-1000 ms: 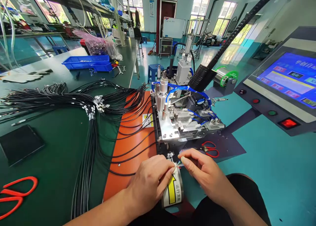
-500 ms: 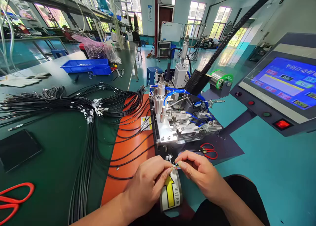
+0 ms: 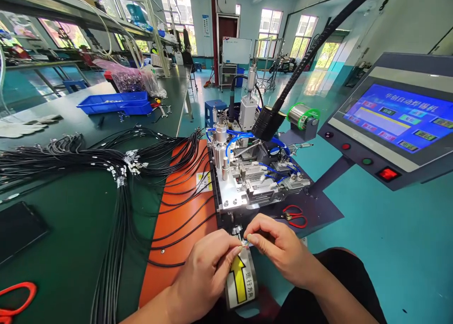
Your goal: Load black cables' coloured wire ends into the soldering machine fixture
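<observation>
My left hand (image 3: 210, 267) is closed in a pinch on the end of a black cable (image 3: 166, 264), which runs in from the orange surface at the left. Small coloured wires (image 3: 245, 243) stick out past its fingertips. Thumb and forefinger of my right hand (image 3: 279, 248) pinch at these wires, close to the left fingertips. Just below is a round metal part with a white label and yellow arrow (image 3: 239, 281). The wire tips are too small to make out clearly.
Ahead stands a metal machine (image 3: 255, 173) with blue air tubes and a lamp (image 3: 268, 122). Red-handled cutters (image 3: 295, 216) lie at its right, below a touch screen panel (image 3: 399, 116). Bundled black cables (image 3: 116, 220) and red-handled scissors (image 3: 21, 295) lie on the green bench.
The view has turned slightly right, so the scene sits further left. Both hands stay pinched together at the wires, with the right fingers shifted slightly.
</observation>
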`<state>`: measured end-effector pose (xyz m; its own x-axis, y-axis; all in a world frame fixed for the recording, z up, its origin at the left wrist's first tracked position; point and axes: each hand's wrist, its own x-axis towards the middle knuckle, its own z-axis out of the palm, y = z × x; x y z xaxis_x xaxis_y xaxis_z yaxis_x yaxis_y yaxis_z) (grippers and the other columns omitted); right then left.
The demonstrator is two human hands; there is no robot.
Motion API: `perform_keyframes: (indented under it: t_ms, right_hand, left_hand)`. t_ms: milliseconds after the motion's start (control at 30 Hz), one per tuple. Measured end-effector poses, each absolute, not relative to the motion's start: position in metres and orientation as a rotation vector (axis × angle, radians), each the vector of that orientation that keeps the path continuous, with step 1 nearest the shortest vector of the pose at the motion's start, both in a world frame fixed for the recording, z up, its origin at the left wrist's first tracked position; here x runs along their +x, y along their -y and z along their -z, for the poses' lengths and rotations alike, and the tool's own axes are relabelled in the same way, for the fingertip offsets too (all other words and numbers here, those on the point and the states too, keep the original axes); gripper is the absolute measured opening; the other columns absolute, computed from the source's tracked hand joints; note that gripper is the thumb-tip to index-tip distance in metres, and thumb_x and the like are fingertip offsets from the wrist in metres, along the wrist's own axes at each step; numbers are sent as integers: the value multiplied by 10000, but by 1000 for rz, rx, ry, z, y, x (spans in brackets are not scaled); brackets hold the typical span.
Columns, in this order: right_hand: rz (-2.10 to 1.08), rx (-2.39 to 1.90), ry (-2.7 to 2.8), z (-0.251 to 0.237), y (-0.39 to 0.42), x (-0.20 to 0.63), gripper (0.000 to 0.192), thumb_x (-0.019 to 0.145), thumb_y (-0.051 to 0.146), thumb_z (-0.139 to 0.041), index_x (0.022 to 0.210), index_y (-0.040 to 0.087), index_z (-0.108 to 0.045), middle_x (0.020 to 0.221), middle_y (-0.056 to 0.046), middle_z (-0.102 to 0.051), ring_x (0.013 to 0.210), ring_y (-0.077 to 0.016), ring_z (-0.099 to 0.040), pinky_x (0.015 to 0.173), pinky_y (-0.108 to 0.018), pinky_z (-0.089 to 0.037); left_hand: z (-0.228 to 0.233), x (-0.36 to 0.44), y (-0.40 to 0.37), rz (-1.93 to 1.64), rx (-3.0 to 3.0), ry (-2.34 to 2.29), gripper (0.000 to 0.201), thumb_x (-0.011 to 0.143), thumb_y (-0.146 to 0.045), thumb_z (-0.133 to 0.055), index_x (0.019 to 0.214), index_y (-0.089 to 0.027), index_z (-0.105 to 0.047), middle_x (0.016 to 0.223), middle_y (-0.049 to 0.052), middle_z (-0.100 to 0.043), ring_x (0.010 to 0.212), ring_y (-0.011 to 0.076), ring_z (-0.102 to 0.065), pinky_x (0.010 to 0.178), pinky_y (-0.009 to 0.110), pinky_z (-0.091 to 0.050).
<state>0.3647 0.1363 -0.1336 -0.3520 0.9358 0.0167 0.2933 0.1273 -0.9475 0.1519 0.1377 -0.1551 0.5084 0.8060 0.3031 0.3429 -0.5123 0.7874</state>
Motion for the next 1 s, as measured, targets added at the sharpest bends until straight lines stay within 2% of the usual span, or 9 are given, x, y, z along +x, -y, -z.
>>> perform_keyframes:
  t_ms: [333,533,1000]
  right_hand:
    - [-1142,-1219,1729,135,-129,359,210,1048,287,-471,877,192,-549,840,32,-516,764,-118,-476,692,-246,-366]
    - [-1087,-1309,1601,154,-126,346,269,1062,346,-418,882,185,-536,848,8,-516,791,-143,-495,723,-269,-388]
    - [-891,-1337,1584,191,-137,335,232,1058,282,-395,892,185,-526,874,-22,-522,823,-167,-508,754,-288,-388]
  left_hand:
    - [155,151,-137,-935,2178,-945,160,969,-146,-483,1028,-198,-622,847,23,-593,774,112,-552,694,215,-446]
    - [158,143,-135,-925,2456,-1016,444,926,-44,-420,1330,-191,-531,1071,110,-540,975,176,-557,812,285,-523]
    - [163,146,-145,-1028,2553,-999,323,934,-39,-459,1218,-116,-591,1054,113,-598,953,184,-543,841,307,-531]
